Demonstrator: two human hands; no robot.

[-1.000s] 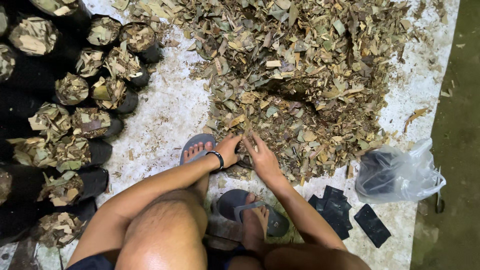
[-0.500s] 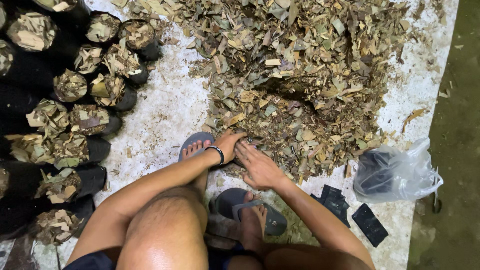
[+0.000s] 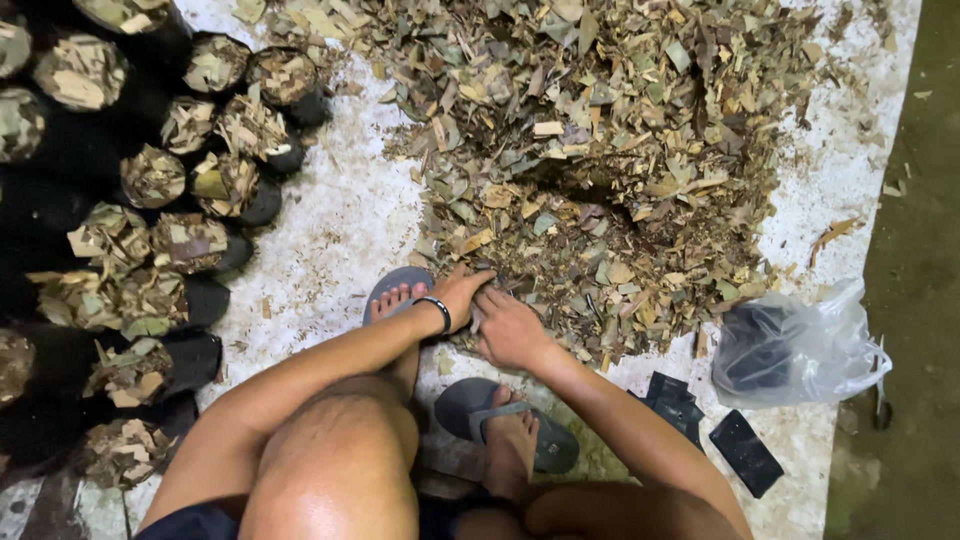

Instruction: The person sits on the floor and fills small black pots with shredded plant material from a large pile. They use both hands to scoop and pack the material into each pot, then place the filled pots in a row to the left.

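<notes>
I look down at a big heap of dry chopped leaves (image 3: 600, 150) spread on a white sheet (image 3: 330, 230). My left hand (image 3: 462, 292), with a dark band on its wrist, rests at the near edge of the heap with fingers curled. My right hand (image 3: 508, 328) lies right beside it, touching it, fingers bent over something small that I cannot make out. Both hands sit just in front of my feet in grey sandals (image 3: 505, 430).
Many black bags filled with leaf mix (image 3: 150, 250) stand in rows at the left. A clear plastic bag holding black bags (image 3: 795, 345) lies at the right, with flat empty black bags (image 3: 745, 450) beside it. Bare dark ground runs along the right edge.
My right hand has pulled back from the heap toward me and now lies against my left hand. The left hand has stayed almost in place.
</notes>
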